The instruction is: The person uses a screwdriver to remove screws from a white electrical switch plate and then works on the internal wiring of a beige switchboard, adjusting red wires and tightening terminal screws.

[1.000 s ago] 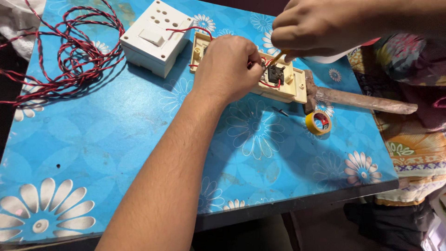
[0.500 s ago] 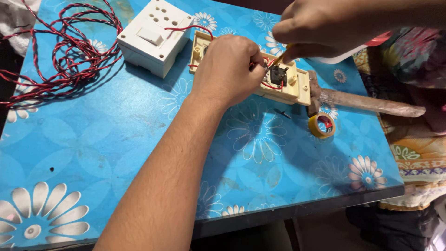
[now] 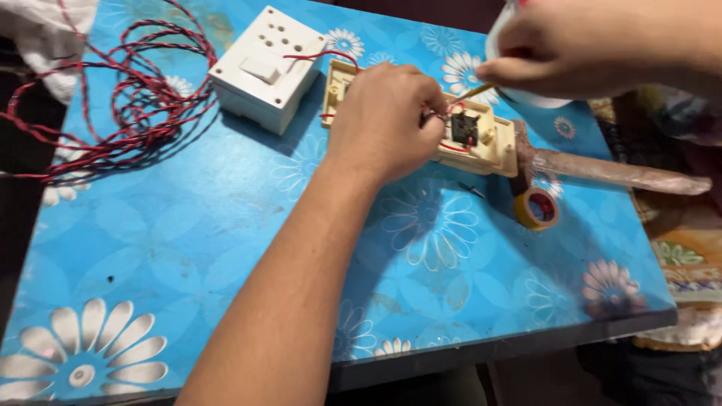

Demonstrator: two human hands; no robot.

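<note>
Near edge of the tabletop (image 3: 188, 248): bare blue flower-print surface, my left forearm crossing it on a diagonal toward the far right.

Left hand (image 3: 383, 124): past the middle of the tabletop, curled down on the cream switch plate (image 3: 481, 143). Fingers are bent in tight, pinching a thin red wire (image 3: 440, 116) at the plate's open back. Palm hides the plate's left half, so I cannot tell how much of the hand presses on the plate itself.

Switch plate: lies flat, back side up, long axis running left to right, slightly tilted toward the far left corner. The black part set in it sits just right of my left fingertips.

Right hand (image 3: 594, 49): beyond the plate, at the far right edge, raised above the tabletop. Closed around a slim yellowish tool (image 3: 472, 93), thumb and forefinger pinched on it. Tool slants down and left, tip close to the pinched wire. Whether it touches, I cannot tell. A white object behind this hand is mostly hidden.

The left hand is nearer the plate; the right is apart from it, above.

Right of the plate: roll of yellow tape (image 3: 535, 208), a wooden-handled tool (image 3: 617, 171) touching the plate's right end.

Far left: white socket box (image 3: 267, 68), then the twisted red-black wire (image 3: 113, 105) heaped at the far left corner.
</note>
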